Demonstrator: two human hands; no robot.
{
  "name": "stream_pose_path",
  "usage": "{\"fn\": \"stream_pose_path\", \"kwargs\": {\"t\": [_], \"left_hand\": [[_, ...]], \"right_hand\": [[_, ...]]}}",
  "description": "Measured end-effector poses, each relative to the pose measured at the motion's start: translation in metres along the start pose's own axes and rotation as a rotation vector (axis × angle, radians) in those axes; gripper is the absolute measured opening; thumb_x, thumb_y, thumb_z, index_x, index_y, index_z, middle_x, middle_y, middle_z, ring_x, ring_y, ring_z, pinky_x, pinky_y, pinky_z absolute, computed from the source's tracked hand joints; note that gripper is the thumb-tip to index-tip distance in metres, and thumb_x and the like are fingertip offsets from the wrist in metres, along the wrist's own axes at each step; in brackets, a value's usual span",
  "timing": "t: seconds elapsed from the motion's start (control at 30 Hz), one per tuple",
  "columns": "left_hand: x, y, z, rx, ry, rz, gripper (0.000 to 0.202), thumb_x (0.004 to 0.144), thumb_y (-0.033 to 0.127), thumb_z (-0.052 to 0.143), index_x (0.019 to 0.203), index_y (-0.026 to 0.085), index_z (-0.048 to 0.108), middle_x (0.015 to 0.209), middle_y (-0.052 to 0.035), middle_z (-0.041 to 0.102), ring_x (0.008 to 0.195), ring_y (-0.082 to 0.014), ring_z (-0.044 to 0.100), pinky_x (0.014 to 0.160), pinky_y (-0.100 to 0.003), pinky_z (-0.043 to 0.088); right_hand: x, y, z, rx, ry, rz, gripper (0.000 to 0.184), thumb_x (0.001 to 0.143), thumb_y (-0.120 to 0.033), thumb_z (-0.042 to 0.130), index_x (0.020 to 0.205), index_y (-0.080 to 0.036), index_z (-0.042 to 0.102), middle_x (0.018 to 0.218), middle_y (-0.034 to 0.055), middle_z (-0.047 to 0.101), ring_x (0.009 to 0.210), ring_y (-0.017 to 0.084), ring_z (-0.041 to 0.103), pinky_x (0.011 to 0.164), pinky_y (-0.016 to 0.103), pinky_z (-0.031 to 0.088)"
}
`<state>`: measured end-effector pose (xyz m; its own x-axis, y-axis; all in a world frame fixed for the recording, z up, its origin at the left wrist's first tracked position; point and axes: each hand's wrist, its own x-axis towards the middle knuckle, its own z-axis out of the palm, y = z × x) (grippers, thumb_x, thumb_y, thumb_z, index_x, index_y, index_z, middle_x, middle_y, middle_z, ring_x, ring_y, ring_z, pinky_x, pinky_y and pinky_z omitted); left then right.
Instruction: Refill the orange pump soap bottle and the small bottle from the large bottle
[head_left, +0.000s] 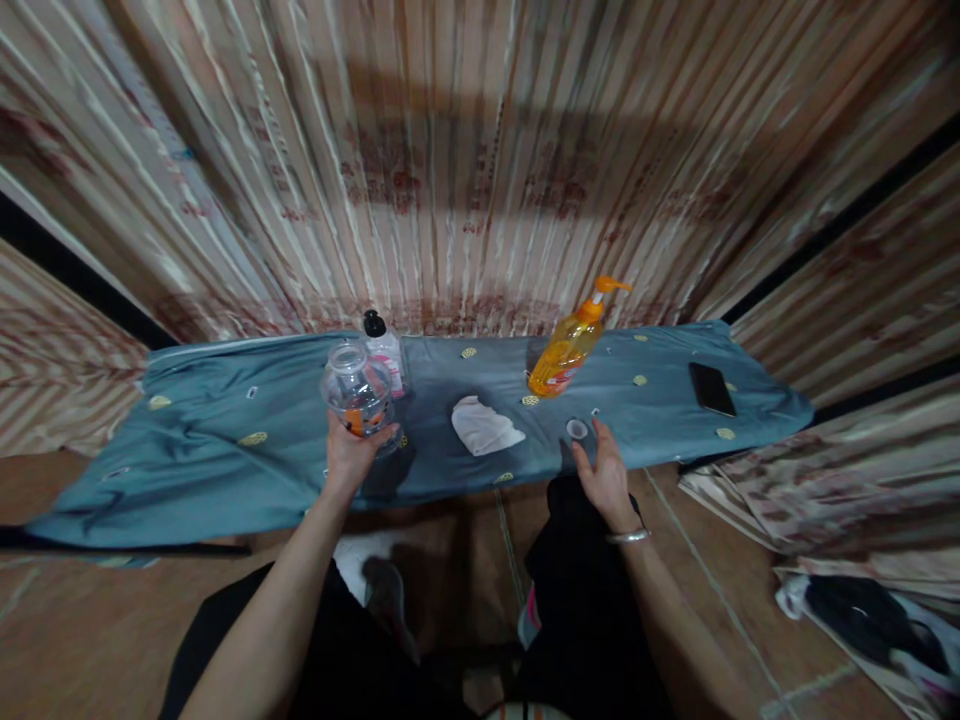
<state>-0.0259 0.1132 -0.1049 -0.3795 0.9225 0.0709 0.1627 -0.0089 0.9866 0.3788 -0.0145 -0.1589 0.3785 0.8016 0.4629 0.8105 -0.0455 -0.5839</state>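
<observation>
My left hand (352, 455) is wrapped round a clear plastic cup (358, 388) with a domed top and an orange print low on its side. Just behind the cup stands a bottle with a black cap (390, 362), partly hidden by it. My right hand (604, 475) has thumb and forefinger apart, close to a small round whitish cap (577, 429) lying on the cloth; nothing shows in its grasp. Between my hands lies a crumpled white cloth or tissue (486, 427). An orange pump bottle (566, 352) of yellow liquid stands, seemingly tilted, behind the small cap.
A blue-green patterned cloth (202, 440) covers the narrow table. Toward its right end lies a dark phone or flat case (712, 389). Striped curtains (465, 170) hang behind and at both sides, with dark poles (832, 210) among them. Dark shoes or bags (874, 615) lie at lower right.
</observation>
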Motion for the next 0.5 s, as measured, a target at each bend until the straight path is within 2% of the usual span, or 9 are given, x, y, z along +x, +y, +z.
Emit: {"fn": "stream_pose_path", "kwargs": {"t": [0.07,0.13,0.3,0.4,0.5], "left_hand": [[-0.001,0.001,0.000,0.012,0.001,-0.005,0.073,0.044,0.023,0.100,0.102,0.025,0.056,0.100,-0.0055,0.075,0.097,-0.0335,0.076,0.103,-0.061,0.059],[-0.002,0.001,0.000,0.020,0.004,-0.003,0.070,0.044,0.024,0.100,0.099,0.025,0.057,0.097,-0.0046,0.075,0.094,-0.0317,0.077,0.099,-0.057,0.061],[-0.004,-0.004,-0.001,0.027,0.011,-0.005,0.071,0.046,0.030,0.100,0.102,0.024,0.058,0.092,-0.0037,0.074,0.087,-0.0312,0.076,0.097,-0.061,0.061],[-0.005,-0.008,-0.001,0.006,-0.010,0.009,0.072,0.050,0.028,0.099,0.108,0.024,0.057,0.097,-0.0046,0.075,0.090,-0.0315,0.077,0.098,-0.063,0.061],[-0.006,-0.011,-0.001,-0.032,-0.046,0.037,0.080,0.055,0.023,0.097,0.122,0.026,0.055,0.110,-0.0068,0.077,0.099,-0.0320,0.078,0.102,-0.063,0.060]], "right_hand": [[0.009,-0.010,0.009,0.024,-0.019,-0.023,0.072,0.102,-0.063,0.046,0.152,-0.012,0.051,0.150,0.0274,0.062,0.143,0.040,0.057,0.122,0.068,0.041],[0.018,-0.032,0.024,0.069,-0.054,-0.071,0.069,0.103,-0.060,0.048,0.154,-0.015,0.051,0.151,0.0248,0.062,0.144,0.038,0.058,0.122,0.065,0.043],[0.063,-0.125,0.078,0.244,-0.243,-0.263,0.065,0.102,-0.050,0.056,0.159,-0.020,0.047,0.157,0.0195,0.060,0.149,0.035,0.055,0.126,0.059,0.042],[0.105,-0.186,0.113,0.377,-0.389,-0.364,0.078,0.096,-0.048,0.070,0.163,-0.018,0.042,0.162,0.0199,0.054,0.154,0.035,0.049,0.130,0.057,0.038],[0.140,-0.235,0.146,0.464,-0.544,-0.406,0.100,0.082,-0.051,0.085,0.165,-0.018,0.041,0.164,0.0174,0.052,0.158,0.036,0.042,0.132,0.054,0.034]]}}
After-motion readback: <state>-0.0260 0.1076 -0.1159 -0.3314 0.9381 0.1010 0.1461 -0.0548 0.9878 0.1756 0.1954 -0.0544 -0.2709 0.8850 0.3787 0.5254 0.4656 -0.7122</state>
